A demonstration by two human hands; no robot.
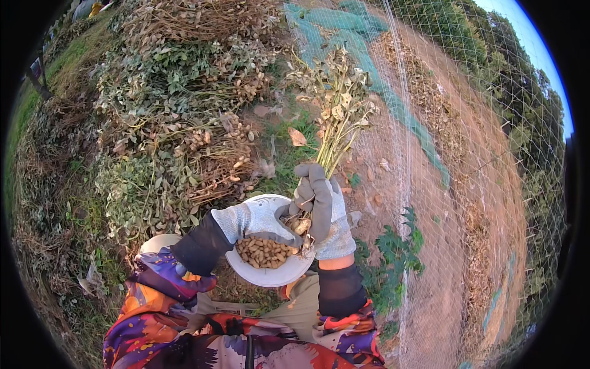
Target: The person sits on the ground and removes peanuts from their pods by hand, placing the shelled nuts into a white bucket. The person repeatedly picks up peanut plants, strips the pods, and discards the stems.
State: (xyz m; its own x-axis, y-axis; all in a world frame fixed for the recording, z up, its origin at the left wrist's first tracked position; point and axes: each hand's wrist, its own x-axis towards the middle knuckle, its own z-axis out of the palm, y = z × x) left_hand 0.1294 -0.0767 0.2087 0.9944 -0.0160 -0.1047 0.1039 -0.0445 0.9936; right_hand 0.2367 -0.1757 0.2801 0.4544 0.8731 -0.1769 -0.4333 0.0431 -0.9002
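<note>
My right hand (322, 207), in a grey-coated work glove, grips the stems of a peanut plant (339, 124), whose dry leaves point away from me. Peanut pods (302, 226) and roots hang at the near end of the bunch. My left hand (272, 223), gloved alike, closes around these pods from the left. Below both hands stands a white bucket (262, 276), with many loose peanuts (263, 252) inside. Part of its rim is hidden by my gloves.
Pulled peanut plants (184, 138) lie heaped at the left and ahead. White netting (461, 161) runs along the right, with green mesh (392, 101) near it. A leafy green plant (398, 249) grows right of my right forearm. A pale round object (159, 243) sits by my left sleeve.
</note>
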